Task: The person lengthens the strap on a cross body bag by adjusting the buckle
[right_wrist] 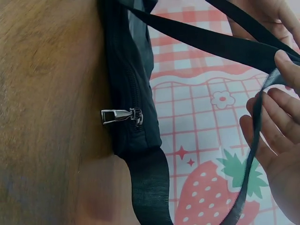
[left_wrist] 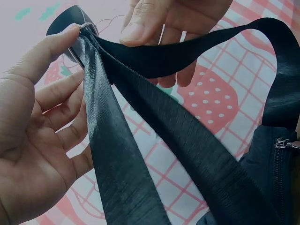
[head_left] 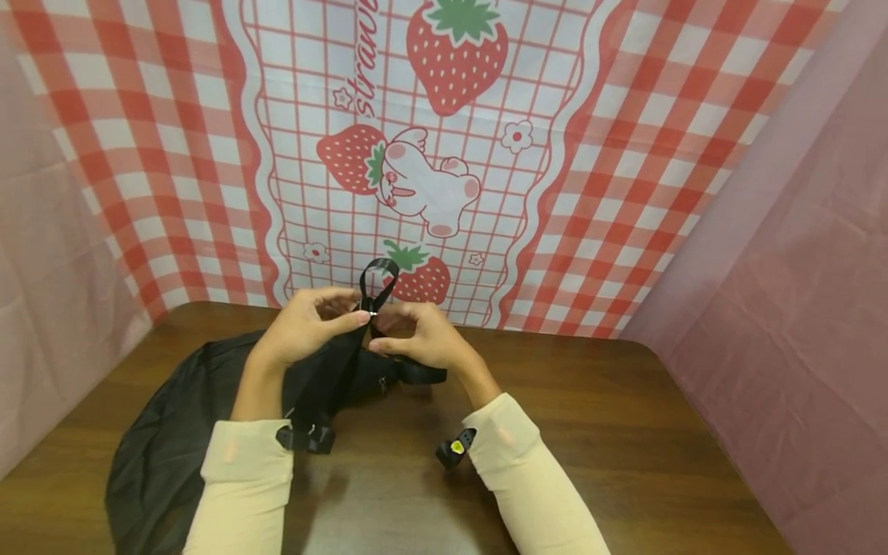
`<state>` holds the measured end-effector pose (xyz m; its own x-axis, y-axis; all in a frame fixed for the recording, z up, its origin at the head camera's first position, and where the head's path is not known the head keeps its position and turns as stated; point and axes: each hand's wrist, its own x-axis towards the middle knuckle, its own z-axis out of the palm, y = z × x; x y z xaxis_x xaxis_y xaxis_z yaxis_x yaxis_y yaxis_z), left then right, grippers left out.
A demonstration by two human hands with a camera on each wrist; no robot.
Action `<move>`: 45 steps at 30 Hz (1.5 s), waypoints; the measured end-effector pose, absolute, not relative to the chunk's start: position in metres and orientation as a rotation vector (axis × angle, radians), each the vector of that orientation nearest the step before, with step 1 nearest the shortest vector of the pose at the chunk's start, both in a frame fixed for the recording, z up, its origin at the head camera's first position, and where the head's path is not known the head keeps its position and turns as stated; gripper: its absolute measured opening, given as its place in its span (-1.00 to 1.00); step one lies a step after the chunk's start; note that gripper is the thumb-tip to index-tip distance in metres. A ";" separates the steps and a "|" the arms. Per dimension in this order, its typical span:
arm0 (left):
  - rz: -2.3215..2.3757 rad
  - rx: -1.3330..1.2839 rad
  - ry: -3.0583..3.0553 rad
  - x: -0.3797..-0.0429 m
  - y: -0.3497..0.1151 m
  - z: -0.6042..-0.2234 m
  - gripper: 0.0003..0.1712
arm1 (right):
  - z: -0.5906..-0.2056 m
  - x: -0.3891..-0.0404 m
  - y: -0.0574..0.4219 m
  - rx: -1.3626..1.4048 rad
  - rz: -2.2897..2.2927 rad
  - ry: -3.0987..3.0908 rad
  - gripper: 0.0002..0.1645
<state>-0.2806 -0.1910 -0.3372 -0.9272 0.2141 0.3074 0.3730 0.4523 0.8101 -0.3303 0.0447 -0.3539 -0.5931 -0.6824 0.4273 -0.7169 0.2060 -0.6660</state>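
My left hand (head_left: 298, 331) pinches a black bag strap (left_wrist: 187, 136) at its metal slider buckle (left_wrist: 85, 26), thumb on the near side. Above the fingertips, a small strap loop (head_left: 381, 263) stands up. My right hand (head_left: 433, 339) is close beside it, holding another run of the strap between thumb and fingers just past the buckle. From there the strap hangs down and curves back to the black fabric bag (head_left: 187, 416), which lies on the table under and left of my left arm. A silver zipper pull (right_wrist: 117, 116) shows at the bag's narrow end.
The brown wooden table (head_left: 590, 447) spreads under both arms. Behind it hangs a red-and-white checked strawberry cloth (head_left: 590, 254), with pink cloth (head_left: 784, 270) at the sides. Black wrist bands (head_left: 454, 451) sit at both cuffs.
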 end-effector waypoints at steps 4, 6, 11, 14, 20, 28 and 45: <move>-1.469 -0.517 -2.540 -0.280 -0.192 -0.336 -0.37 | -0.354 -0.332 0.044 1.411 1.312 -2.427 -0.56; -1.466 -0.517 -2.538 -0.279 -0.192 -0.336 -0.37 | -0.354 -0.332 0.044 1.414 1.282 -2.435 -0.55; -1.453 -0.529 -2.528 -0.280 -0.195 -0.336 -0.40 | -0.354 -0.332 0.047 1.417 1.262 -2.480 -0.49; -1.444 -0.534 -2.523 -0.281 -0.197 -0.338 -0.41 | -0.353 -0.331 0.050 1.426 1.268 -2.524 -0.45; -1.419 -0.534 -2.519 -0.282 -0.198 -0.340 -0.39 | -0.353 -0.331 0.055 1.436 1.219 -2.569 -0.43; -1.388 -0.507 -2.531 -0.283 -0.199 -0.342 -0.40 | -0.353 -0.334 0.060 1.471 1.122 -2.575 -0.57; -1.375 -0.486 -2.533 -0.287 -0.199 -0.344 -0.40 | -0.356 -0.333 0.075 1.466 0.999 -2.687 -0.61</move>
